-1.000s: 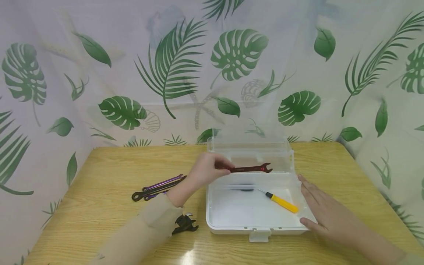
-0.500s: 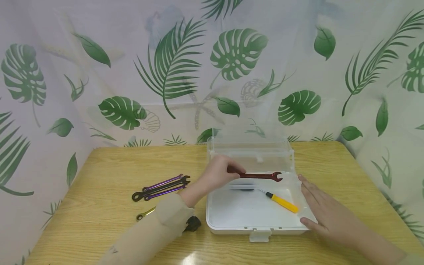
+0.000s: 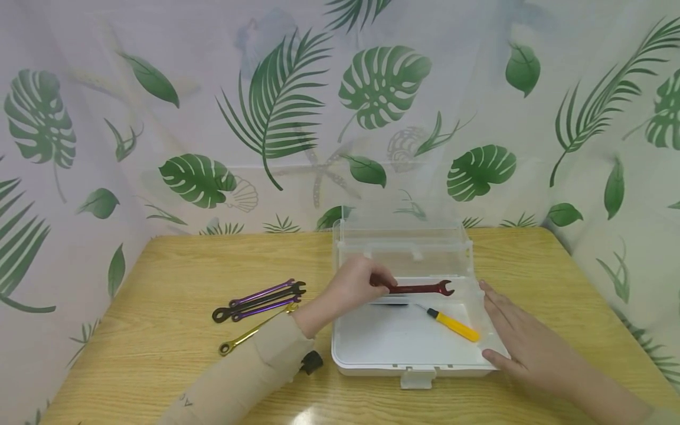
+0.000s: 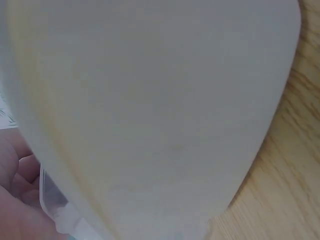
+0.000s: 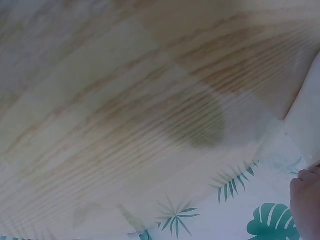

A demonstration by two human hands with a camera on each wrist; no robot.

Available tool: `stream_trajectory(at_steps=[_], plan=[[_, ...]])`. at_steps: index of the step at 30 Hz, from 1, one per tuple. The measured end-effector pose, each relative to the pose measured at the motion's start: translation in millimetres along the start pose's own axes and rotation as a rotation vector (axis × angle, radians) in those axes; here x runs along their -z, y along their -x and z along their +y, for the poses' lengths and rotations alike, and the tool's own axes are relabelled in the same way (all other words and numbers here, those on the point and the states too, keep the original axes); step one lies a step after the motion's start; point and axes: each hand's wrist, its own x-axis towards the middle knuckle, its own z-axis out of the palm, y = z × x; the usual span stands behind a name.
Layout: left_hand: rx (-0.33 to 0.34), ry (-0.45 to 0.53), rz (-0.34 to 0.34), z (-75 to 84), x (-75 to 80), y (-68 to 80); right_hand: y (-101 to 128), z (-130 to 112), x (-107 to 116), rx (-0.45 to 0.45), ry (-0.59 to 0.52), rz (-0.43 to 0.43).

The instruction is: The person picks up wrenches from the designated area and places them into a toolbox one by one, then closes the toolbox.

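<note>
My left hand (image 3: pixel 353 289) pinches a red open-end wrench (image 3: pixel 422 288) and holds it level over the back part of a white plastic toolbox (image 3: pixel 366 370). The clear lid (image 3: pixel 404 237) of the box stands raised at the back. With fingers extended, my right hand (image 3: pixel 523 345) rests against the box's right side. Inside lies a yellow-handled screwdriver (image 3: pixel 455 326), slanted toward the right. A dark item (image 3: pixel 395 303) shows partly behind it. The left wrist view is mostly blocked by a pale surface, with part of the left hand (image 4: pixel 20 195) at its edge.
Left of the box lie two purple wrenches (image 3: pixel 262 292), a black ratchet wrench (image 3: pixel 255 303) and a gold ratchet wrench (image 3: pixel 241 340). The left sleeve (image 3: pixel 260 366) covers most of a black item (image 3: pixel 311 362). A leaf-print cloth (image 3: pixel 297 130) hangs behind the wooden table (image 3: pixel 180 283).
My left hand has carried the red wrench to the right and lowered it toward the box. The gold wrench has come into view from behind the sleeve. My right hand has stayed put.
</note>
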Motion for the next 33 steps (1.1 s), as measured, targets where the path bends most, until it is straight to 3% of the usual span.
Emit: stream_trajectory(at_steps=[16, 24, 33], plan=[[-0.023, 0.032, -0.005, -4.7, 5.4, 2.6, -1, -1, 2, -0.005, -0.009, 0.007], [-0.002, 0.080, 0.026, -12.5, 17.4, 5.3, -1, 0, 4, -0.008, -0.016, 0.004], [0.002, 0.109, 0.042, -10.5, 27.7, 13.5, -1, 1, 1, 0.001, -0.020, 0.001]])
